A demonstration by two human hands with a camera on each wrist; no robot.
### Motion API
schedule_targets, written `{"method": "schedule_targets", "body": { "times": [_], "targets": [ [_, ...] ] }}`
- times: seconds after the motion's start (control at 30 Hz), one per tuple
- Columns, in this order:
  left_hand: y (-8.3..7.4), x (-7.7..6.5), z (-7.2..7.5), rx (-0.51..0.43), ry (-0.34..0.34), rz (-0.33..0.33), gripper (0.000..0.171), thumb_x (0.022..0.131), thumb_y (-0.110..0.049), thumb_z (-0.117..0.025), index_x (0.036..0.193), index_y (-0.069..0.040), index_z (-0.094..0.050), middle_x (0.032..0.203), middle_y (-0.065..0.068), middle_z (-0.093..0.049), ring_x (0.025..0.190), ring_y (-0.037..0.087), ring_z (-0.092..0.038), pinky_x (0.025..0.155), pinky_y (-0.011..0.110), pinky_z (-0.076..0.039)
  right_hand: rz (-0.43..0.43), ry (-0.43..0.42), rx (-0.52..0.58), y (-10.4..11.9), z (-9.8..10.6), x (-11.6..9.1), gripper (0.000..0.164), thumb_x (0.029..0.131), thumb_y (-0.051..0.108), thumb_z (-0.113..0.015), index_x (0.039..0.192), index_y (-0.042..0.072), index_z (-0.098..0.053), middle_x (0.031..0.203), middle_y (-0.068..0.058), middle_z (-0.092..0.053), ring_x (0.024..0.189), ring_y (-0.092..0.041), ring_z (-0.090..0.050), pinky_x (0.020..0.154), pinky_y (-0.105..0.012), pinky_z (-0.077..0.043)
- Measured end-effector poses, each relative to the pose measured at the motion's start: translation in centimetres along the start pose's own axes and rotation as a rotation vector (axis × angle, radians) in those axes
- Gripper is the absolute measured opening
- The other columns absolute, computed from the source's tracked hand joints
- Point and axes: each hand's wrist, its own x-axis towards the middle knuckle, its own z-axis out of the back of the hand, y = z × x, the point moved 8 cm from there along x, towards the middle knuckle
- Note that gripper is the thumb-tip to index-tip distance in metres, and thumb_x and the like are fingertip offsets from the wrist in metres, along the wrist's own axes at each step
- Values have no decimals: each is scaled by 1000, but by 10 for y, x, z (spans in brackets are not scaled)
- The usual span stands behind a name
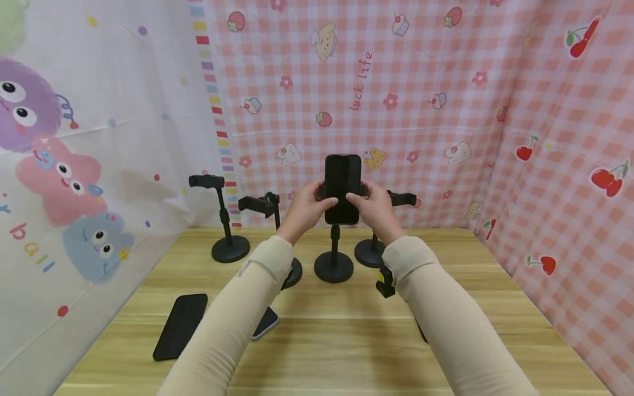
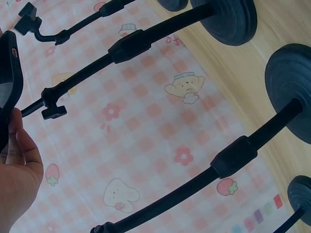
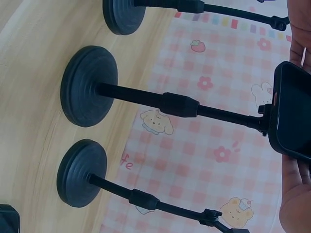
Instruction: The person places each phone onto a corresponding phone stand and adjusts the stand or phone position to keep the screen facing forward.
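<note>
Head view: checked cloth (image 1: 406,132) fills the back and runs down the right side, and below it the table (image 1: 337,341) spreads to the bottom of the frame. The left sleeve (image 1: 233,319) and right sleeve (image 1: 441,302) reach up from the bottom. Four stands rise near the table's back edge: the far-left stand (image 1: 224,216), the second stand (image 1: 256,205), the middle stand (image 1: 334,258) and the right stand (image 1: 369,254). The left hand (image 1: 306,208) and right hand (image 1: 375,207) both grip the phone (image 1: 343,181), thumbs on its front, upright at the middle stand's top, centre frame; I can't tell whether a clamp behind has it. To my mind, letting go without a firm clamp would drop it, and a hard push could tip that slim pole backward. A sideways elbow might catch the second stand, close by the left sleeve, or knock the small clip (image 1: 384,282) beside the right cuff. The cloth hangs just beyond the back edge, so there's little depth there; I'd see the easiest room straight back toward the lower middle, over the wood between the sleeves.
</note>
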Motion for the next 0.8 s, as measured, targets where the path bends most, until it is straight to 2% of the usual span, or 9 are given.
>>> {"method": "schedule_targets", "body": {
  "times": [0.17,0.47,0.8],
  "targets": [
    [3,2,0,10,-3,12,53,96,-28,-68,145,-16,-51,116,5,-66,101,19,-63,82,39,-51,-2,-16,-8,-2,-1,1,46,100,28,-62,142,14,-52,122,-9,-64,117,-26,-60,100,-46,-46],
    [5,4,0,2,4,36,58,96,-28,-68,148,-14,-46,123,6,-64,106,20,-62,89,40,-51,11,-25,-9,-3,-1,4,45,100,28,-62,142,14,-53,121,-10,-64,113,-26,-62,92,-45,-48],
    [4,3,1,1,-4,22,55,100,-34,-60,149,-14,-46,122,5,-65,105,18,-61,92,39,-50,18,-21,-46,-2,0,4,45,99,29,-63,140,14,-54,121,-9,-65,115,-26,-61,96,-47,-48]
  ]
}}
